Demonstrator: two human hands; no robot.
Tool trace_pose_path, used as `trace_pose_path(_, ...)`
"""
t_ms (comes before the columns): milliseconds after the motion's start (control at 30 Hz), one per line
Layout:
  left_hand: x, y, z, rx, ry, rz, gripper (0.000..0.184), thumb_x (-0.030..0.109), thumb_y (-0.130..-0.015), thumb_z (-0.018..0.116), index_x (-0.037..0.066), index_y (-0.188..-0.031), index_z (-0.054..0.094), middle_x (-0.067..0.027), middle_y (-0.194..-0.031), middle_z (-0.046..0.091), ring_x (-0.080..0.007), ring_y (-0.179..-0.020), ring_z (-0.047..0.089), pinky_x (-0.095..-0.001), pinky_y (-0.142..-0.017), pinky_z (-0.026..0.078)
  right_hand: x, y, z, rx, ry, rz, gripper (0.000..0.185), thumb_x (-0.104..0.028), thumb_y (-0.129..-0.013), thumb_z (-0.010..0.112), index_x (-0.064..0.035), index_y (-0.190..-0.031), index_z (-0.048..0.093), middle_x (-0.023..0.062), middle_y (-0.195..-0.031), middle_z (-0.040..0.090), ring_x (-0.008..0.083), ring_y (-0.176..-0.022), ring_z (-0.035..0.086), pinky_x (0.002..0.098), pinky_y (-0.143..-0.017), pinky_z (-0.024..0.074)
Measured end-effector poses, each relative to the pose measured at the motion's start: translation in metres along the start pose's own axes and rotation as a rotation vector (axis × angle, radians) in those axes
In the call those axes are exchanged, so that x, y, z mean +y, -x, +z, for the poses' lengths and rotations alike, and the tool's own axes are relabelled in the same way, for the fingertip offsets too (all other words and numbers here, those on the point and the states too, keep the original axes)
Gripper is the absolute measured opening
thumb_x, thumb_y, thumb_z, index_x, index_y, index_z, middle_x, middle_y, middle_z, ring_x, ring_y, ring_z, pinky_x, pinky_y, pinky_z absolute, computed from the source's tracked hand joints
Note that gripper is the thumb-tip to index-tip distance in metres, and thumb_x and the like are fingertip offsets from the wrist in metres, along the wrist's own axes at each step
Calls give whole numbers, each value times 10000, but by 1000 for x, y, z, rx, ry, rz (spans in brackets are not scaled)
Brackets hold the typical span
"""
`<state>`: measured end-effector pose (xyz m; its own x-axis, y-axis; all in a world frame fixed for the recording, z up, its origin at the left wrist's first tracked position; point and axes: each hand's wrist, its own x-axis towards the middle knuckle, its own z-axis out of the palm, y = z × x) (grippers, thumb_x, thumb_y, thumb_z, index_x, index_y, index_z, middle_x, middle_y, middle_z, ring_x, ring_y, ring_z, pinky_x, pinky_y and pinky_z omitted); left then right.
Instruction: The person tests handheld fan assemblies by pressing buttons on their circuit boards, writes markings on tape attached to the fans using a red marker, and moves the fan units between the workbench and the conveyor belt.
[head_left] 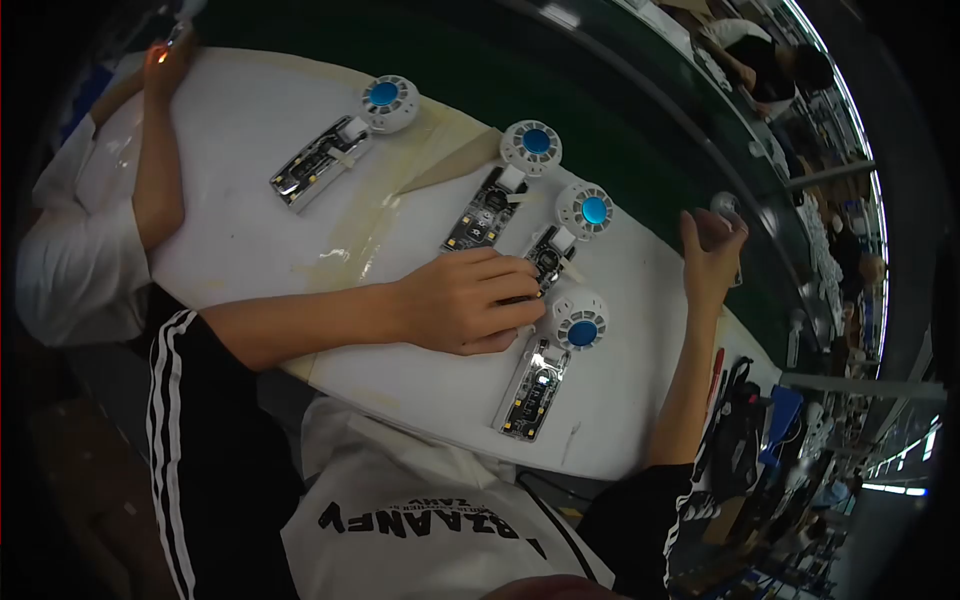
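My left hand [470, 305] curls over the lower end of a round-headed circuit unit [550, 250], which has a white slotted head with a blue disc and a clear-cased board; its fingertips are partly hidden. Just below those fingers lies a similar unit [535, 385], and a third unit [485, 208] lies above the hand. At the right, over the table's far edge, my right hand [715, 245] is closed around a white round-headed piece [726, 204], mostly covered by the fingers.
Another such unit [325, 160] lies farther left on the white table [240, 235]. A co-worker's hand [168, 65] holds a small glowing item at upper left. Beyond the far edge runs a green belt [450, 65]. A red pen [717, 370] and black bag [738, 425] lie right.
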<state>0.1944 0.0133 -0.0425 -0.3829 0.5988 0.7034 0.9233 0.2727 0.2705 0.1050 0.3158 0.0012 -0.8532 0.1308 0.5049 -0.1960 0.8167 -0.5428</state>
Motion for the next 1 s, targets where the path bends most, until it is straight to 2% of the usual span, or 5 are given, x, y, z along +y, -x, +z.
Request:
trace_pose_path(133, -1, 1, -5, 133, -29, 30, 211, 121, -693, 634, 75, -893, 585, -61, -904, 558, -210, -870, 555, -325, -746, 441, 87, -34, -7, 29, 535, -15, 727, -287, -762, 697, 56, -1275, 313, 260, -1169, 512, 374, -1039, 529, 408, -895, 417)
trace_pose_path(367, -13, -13, -27, 341, 207, -344, 143, 54, -756, 574, 27, -897, 574, -89, -857, 548, -196, -712, 528, -288, -652, 437, 146, -58, -16, -99, 367, -50, 753, -320, -746, 701, 47, -1275, 311, 285, -1121, 537, 391, -1054, 534, 418, -885, 427)
trace_pose_path(633, -22, -82, -48, 167, 1245, -1116, 346, 303, -905, 462, -10, -1047, 504, -128, -964, 555, -184, -828, 583, -312, -731, 500, 62, -62, 14, -8, -199, 469, 792, -314, -685, 766, 59, -1235, 336, 235, -1090, 543, 285, -978, 564, 329, -832, 443)
trace_pose_path(833, -38, -141, -13, 38, 967, -954, 517, 415, -854, 527, 2, -1159, 467, -169, -1173, 436, -251, -1081, 479, -408, -860, 466, -55, -46, 21, -132, -881, 267, 795, -284, -643, 800, 111, -1134, 315, 187, -944, 599, 222, -722, 643, 315, -593, 542)
trace_pose_path(1000, -23, -166, -4, -52, 971, -1005, 351, 346, -863, 511, 76, -1087, 526, -67, -1020, 543, -173, -924, 549, -374, -775, 471, -93, -24, -3, 29, -670, 236, 1000, -305, -576, 824, 181, -1201, 213, 339, -1145, 477, 373, -1086, 518, 362, -907, 440)
